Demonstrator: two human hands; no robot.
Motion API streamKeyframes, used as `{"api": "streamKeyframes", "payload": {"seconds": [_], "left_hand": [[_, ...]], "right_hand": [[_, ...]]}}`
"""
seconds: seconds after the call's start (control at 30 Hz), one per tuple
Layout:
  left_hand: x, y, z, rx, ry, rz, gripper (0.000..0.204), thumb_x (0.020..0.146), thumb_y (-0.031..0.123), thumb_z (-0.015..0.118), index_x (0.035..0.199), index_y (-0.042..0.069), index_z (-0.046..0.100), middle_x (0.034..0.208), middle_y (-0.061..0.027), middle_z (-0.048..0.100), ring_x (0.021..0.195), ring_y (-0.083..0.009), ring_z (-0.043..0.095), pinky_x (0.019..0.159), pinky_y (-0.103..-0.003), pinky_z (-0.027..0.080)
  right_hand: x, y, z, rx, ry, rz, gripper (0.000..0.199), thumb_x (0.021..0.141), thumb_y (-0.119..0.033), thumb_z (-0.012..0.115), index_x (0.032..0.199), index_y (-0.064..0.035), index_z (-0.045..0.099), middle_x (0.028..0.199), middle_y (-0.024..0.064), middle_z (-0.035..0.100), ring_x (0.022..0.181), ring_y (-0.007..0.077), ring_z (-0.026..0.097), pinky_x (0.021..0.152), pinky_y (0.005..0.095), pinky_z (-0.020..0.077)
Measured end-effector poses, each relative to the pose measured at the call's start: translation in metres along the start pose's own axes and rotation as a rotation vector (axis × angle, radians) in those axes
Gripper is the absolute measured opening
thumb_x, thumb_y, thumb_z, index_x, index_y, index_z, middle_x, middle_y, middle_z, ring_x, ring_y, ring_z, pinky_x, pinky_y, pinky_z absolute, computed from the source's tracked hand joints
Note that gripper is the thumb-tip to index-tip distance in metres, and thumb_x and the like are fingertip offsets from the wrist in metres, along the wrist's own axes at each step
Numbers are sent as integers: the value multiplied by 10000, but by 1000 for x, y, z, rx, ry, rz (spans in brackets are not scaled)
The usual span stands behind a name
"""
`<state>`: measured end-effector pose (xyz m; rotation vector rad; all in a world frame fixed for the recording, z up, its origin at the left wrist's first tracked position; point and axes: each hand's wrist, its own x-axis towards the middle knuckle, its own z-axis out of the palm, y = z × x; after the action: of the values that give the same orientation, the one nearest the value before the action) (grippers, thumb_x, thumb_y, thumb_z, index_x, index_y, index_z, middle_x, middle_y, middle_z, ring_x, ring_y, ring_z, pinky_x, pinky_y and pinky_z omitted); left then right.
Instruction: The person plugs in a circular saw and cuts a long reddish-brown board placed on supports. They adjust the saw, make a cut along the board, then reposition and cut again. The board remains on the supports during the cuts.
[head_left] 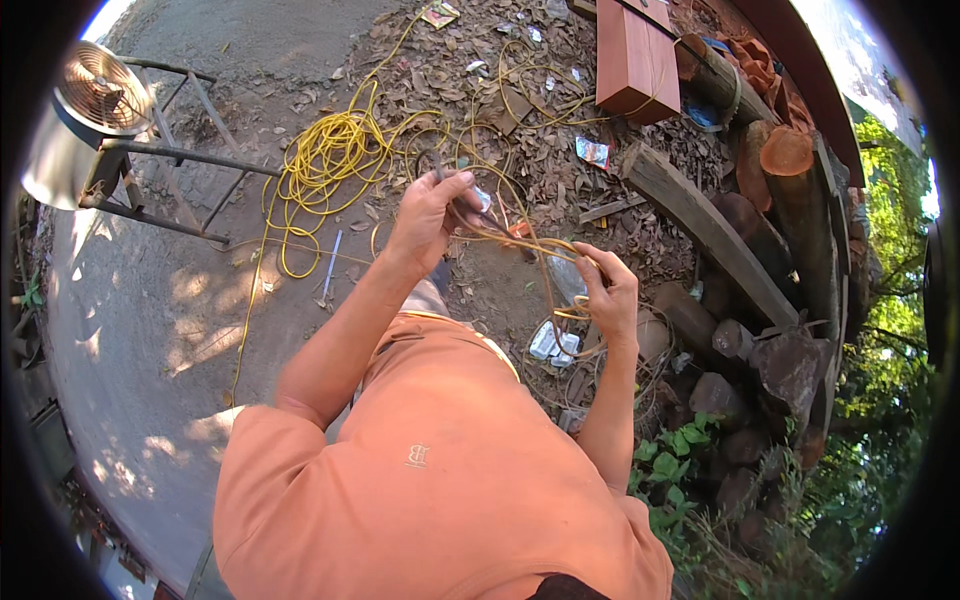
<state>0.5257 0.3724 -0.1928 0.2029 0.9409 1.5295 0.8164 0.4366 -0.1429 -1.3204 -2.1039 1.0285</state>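
Observation:
Loops of a dirty yellow-brown cable (530, 241) stretch between my two hands in front of my body. My left hand (428, 215) is closed around a bunch of its loops, the thumb pressed on top. Farther right and a little nearer, my right hand (610, 283) pinches strands of the same cable between thumb and fingers. Some loops hang below the right hand toward the ground. Beyond my left hand, a tangled heap of bright yellow cable (340, 150) lies on the ground. Whether it joins the held cable I cannot tell.
A metal frame (185, 150) and a round fan (100, 88) stand at the left. Logs (785, 155), a weathered beam (700, 225) and a reddish box-shaped beam (637, 60) line the right. Dry leaves and litter cover the ground ahead; green plants (675, 460) grow nearby right.

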Motion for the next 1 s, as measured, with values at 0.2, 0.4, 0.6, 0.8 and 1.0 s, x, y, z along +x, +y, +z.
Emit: {"api": "streamKeyframes", "payload": {"seconds": [0.2, 0.4, 0.6, 0.8, 1.0], "left_hand": [[52, -9, -20, 237, 371, 94, 164, 1030, 158, 561, 1099, 35, 645, 808, -81, 710, 680, -163, 672, 584, -292, 566], [55, 75, -69, -58, 500, 136, 244, 1068, 214, 512, 1078, 10, 645, 711, -9, 585, 526, -147, 509, 473, -264, 392], [5, 207, -65, -393, 24, 444, 412, 1131, 245, 407, 1259, -107, 578, 604, 22, 340, 475, -81, 266, 448, -251, 246], [-78, 239, 26, 122, -225, 873, 460, 1128, 275, 397, 1376, -76, 559, 617, 25, 358, 505, -91, 297, 522, -276, 276], [-197, 235, 121, 551, 244, 1436, 470, 1028, 417, 544, 1259, 22, 653, 642, 15, 420, 595, -127, 360, 632, -334, 303]], "right_hand": [[17, 40, 21, -28, -15, 8, 192, 997, -118, 698, 1162, -44, 762, 740, -34, 474, 646, 67, 425, 563, 268, 327], [55, 65, 42, 407, 53, 261, 180, 1015, -177, 705, 1062, -6, 735, 784, -77, 554, 704, 17, 412, 600, 218, 324], [110, 122, 90, 15, -134, 57, 158, 973, -104, 695, 1113, -48, 745, 892, 61, 655, 720, 124, 593, 681, 276, 477], [135, 188, 165, 68, -201, 266, 252, 927, -140, 703, 1173, -100, 740, 938, 81, 684, 859, 202, 662, 831, 346, 518], [132, 217, 217, 211, -210, 419, 298, 945, -19, 561, 1231, -64, 492, 918, 177, 727, 807, 271, 755, 769, 407, 556]]}}
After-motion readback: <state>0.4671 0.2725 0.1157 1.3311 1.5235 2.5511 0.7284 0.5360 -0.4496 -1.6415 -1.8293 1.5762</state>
